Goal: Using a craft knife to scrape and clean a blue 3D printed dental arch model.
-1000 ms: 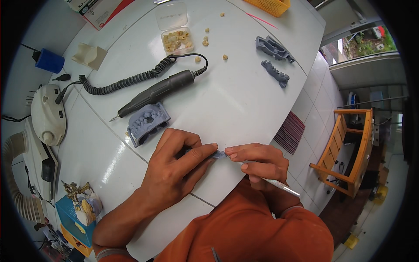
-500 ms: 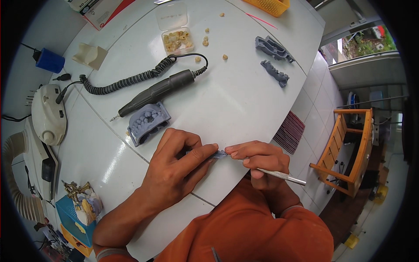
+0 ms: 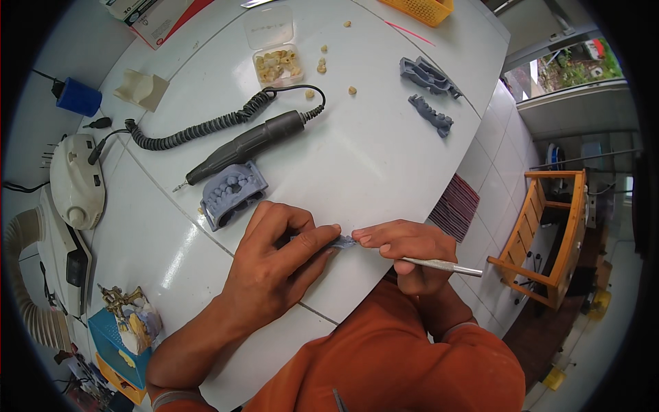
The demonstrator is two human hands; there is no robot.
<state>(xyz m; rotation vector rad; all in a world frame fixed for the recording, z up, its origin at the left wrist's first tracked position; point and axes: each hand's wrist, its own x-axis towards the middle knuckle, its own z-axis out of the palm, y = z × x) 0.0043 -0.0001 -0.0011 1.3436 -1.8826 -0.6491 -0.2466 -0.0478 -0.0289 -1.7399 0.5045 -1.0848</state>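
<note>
My left hand [image 3: 281, 264] is closed on a small grey-blue moulded piece [image 3: 343, 242] low over the white tiled worktop, near its right edge. My right hand [image 3: 412, 250] grips a slim silver-handled tool [image 3: 446, 265], its handle sticking out to the right; its fingertips are at the piece and the tool's tip is too small to make out. Above my left hand sits a grey dental model [image 3: 232, 193], with a black rotary handpiece [image 3: 244, 144] lying just beyond it.
Far back are a box of small cream pieces [image 3: 278, 65] and a yellow basket [image 3: 425, 8]. Two grey moulded parts [image 3: 429, 115] lie back right. A white control unit [image 3: 75, 182] and blue tray [image 3: 110, 340] stand left. A wooden cart [image 3: 539, 240] stands beyond the worktop's right edge.
The silver handle has tilted up toward level and moved slightly right as my right fingers shifted around it. My left hand looks nearly unmoved, still on the small piece.
</note>
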